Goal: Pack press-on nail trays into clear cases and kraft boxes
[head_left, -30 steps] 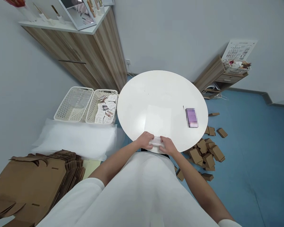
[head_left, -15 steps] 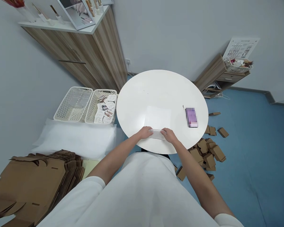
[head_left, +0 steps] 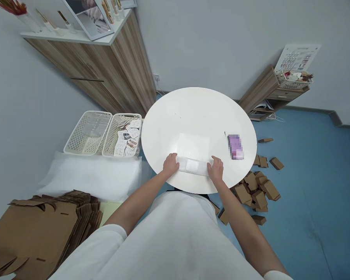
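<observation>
A thin white foam sheet (head_left: 202, 167), folded into a strip, lies across the near part of the round white table (head_left: 192, 109). A brighter, flat rectangular shape (head_left: 191, 166) shows at the strip's middle; I cannot make out what it is. My left hand (head_left: 171, 165) is closed on the strip's left end. At the right end, my right hand (head_left: 216, 170) pinches it, thumb and fingers bent inward. Beyond the strip, a pale translucent square (head_left: 193, 144) lies flat on the table.
A purple pixelated phone-like item (head_left: 235, 147) lies on the table's right. Two white baskets, one with clear packs (head_left: 87, 134), one with printed cards (head_left: 128, 136), stand left. Nearer are white sheets (head_left: 96, 171) and flattened cardboard (head_left: 37, 225). Small boxes (head_left: 258, 190) litter the floor.
My hands have moved apart, left hand to the left and right hand to the right. The white strip between them now shows longer, with the brighter rectangle at its middle.
</observation>
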The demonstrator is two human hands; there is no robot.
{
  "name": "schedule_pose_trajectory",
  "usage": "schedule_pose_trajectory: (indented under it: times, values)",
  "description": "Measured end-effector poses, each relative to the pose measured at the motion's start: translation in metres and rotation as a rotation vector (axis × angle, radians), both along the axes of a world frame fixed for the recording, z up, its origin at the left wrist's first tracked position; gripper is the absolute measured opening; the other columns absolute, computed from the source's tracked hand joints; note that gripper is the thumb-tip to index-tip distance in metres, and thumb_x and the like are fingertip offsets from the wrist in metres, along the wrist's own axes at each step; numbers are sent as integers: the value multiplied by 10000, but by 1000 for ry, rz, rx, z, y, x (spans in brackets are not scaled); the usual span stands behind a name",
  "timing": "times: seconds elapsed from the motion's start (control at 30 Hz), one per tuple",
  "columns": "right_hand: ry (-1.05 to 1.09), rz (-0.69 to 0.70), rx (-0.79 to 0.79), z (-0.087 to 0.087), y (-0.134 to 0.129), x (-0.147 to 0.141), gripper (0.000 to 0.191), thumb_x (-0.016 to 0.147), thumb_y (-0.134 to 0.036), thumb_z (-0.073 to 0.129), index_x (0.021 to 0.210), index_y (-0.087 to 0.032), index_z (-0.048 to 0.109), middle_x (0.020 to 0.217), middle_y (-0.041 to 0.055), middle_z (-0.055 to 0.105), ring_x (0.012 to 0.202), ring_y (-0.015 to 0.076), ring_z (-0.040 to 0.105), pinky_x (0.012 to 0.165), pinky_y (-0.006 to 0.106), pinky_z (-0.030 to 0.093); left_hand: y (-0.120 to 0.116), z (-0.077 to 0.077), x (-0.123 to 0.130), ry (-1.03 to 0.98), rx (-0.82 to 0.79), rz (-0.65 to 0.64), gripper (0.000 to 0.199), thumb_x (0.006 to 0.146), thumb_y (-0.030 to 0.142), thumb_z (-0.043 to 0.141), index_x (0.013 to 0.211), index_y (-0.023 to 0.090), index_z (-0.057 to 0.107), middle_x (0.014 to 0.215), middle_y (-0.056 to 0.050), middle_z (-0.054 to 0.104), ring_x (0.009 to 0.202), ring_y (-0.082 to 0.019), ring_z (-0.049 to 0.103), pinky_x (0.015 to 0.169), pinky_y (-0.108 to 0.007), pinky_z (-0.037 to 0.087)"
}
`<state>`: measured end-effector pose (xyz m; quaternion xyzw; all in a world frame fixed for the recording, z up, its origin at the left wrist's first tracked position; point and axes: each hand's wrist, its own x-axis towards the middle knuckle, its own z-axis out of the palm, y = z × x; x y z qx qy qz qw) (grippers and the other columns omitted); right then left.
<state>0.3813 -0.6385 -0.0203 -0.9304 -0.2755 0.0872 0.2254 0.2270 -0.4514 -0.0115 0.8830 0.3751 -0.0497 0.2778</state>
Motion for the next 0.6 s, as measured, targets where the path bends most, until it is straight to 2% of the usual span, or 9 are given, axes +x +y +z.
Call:
schedule_pose_trajectory:
  times: [0.1,0.17,0.23,0.3,0.4,0.53,0.6]
  values:
    - [-58,192,42,4,6,-10,333,803,-307,404,1101,-171,467,1171,127,477,1106,256,400,886,395,325,-9,7,4,-114,159,-294,568,688,200,499,1234,182,344,1313,-109,353,1187,-266,333,922,-369,303]
    - [-35,391,-3,5,12,-16,341,766,-354,475,1066,-190,482,1207,124,461,1134,262,381,912,406,296,-15,9,10,-143,173,-528,642,660,263,544,1256,186,318,1363,-101,290,1241,-283,246,980,-393,218]
    - [-8,556,-78,4,16,-21,416,701,-374,562,1070,-204,472,1249,121,433,1157,273,364,922,418,276,-20,9,17,-108,160,-669,715,621,315,587,1264,181,304,1354,-110,304,1237,-296,245,986,-413,184]
    - [8,632,-144,2,18,-26,473,663,-340,603,1090,-203,452,1275,126,410,1158,273,369,916,417,276,-23,7,19,-62,147,-700,716,612,310,592,1255,178,307,1313,-116,358,1192,-287,312,964,-410,201]
    - [23,671,-189,3,15,-33,457,662,-279,595,1086,-189,450,1268,135,417,1124,266,404,904,400,285,-26,6,13,-43,121,-682,635,624,278,564,1213,172,351,1229,-116,436,1091,-265,412,924,-388,243]
    - [150,742,-167,13,3,-43,434,674,-344,578,1064,-190,466,1136,103,523,1025,237,476,872,359,318,-30,9,-11,-47,14,-716,553,609,318,570,1125,174,432,1055,-92,539,974,-258,479,896,-380,274]
    - [244,758,-155,18,-1,-43,421,678,-378,573,1048,-198,481,1051,73,567,964,218,507,851,346,336,-30,11,-19,-61,-47,-721,511,628,336,558,1104,183,455,1029,-80,554,988,-257,476,890,-372,288]
